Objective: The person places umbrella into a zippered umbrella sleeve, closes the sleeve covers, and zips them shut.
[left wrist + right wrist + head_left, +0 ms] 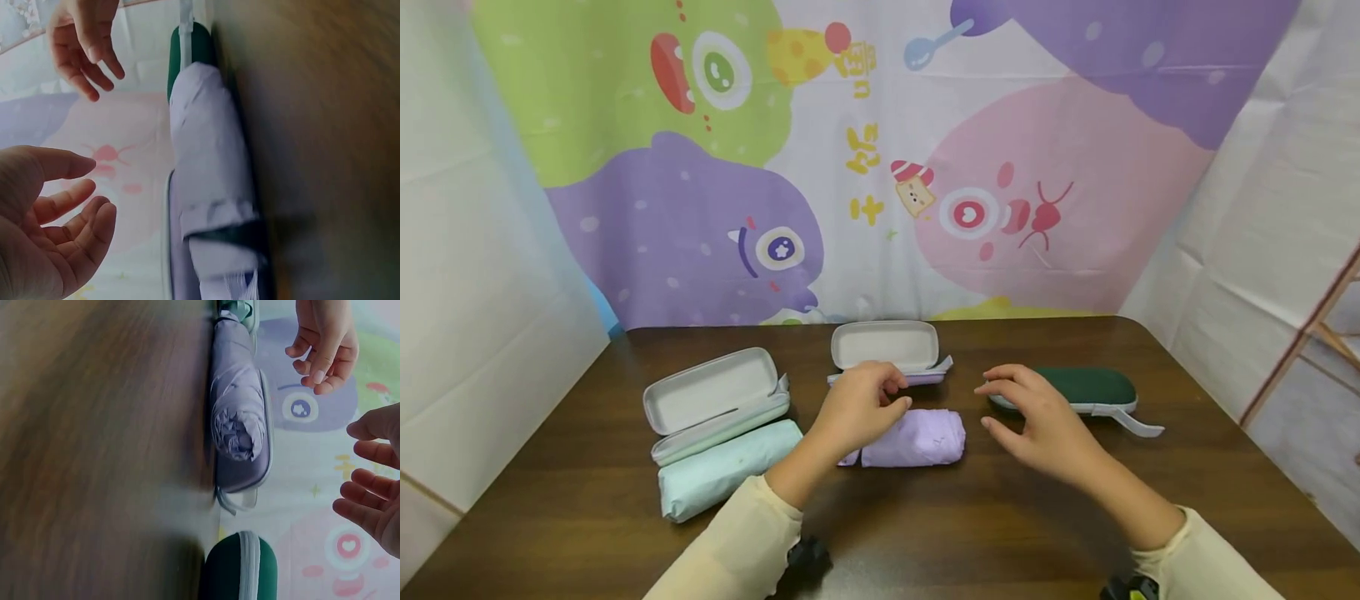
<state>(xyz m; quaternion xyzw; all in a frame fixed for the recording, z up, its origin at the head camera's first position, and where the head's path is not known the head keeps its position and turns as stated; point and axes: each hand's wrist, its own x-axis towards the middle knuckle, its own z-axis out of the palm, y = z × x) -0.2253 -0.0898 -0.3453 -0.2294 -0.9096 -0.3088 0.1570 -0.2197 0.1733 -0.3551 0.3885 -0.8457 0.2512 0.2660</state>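
A folded purple umbrella point(921, 442) lies on the table in front of an open purple zip case point(886, 345). My left hand point(861, 404) hovers over the umbrella's left part, its fingers loosely bent and holding nothing. Apart from it, my right hand point(1043, 429) hangs in the air before a closed dark green case point(1093, 387), fingers spread and bare. The left wrist view shows a dark strap around the purple umbrella point(209, 144). From the right wrist, the umbrella's rolled end point(239, 432) faces the camera, and both hands are off the table.
To the left stands an open mint case point(711, 390) with a grey lining, and a folded mint umbrella point(730, 468) lies before it. The green case has a pale strap point(1141, 427) sticking out at the right. A cartoon-printed cloth point(865, 283) hangs behind the brown table point(970, 533).
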